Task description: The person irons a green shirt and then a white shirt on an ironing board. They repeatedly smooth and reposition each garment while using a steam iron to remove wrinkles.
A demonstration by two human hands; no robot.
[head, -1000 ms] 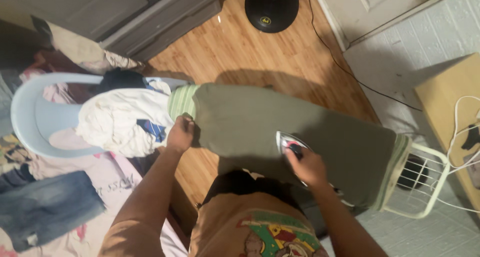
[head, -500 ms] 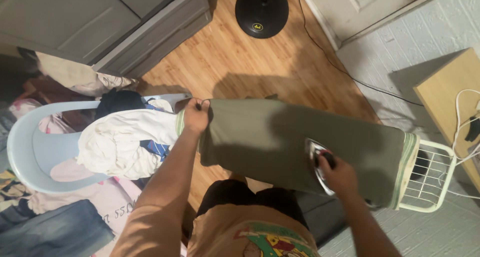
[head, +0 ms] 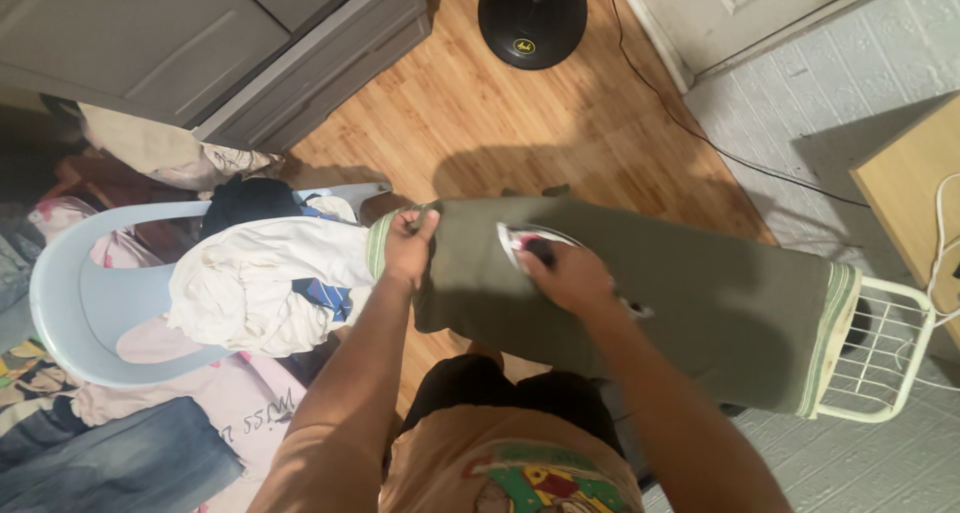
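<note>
Across board point(head: 885, 358), we lay olive garment point(head: 700, 293) lengthwise, long axis running left-to-right. Our left hand point(head: 408, 245) pinches striped hem at garment's left end. Our right hand point(head: 568, 276) closed around iron point(head: 525, 241) handle, just beside left hand; rest of cloth stretches away rightward.

Both arms stretched forward, left hand point(head: 408, 248) pinched shut (knuckles up), right hand point(head: 568, 276) closed, close together

The single head view looks steeply down from above the board point(head: 880, 348), close over it. The chair point(head: 70, 303) lies left of the board, the fan base point(head: 532, 18) beyond it.
</note>
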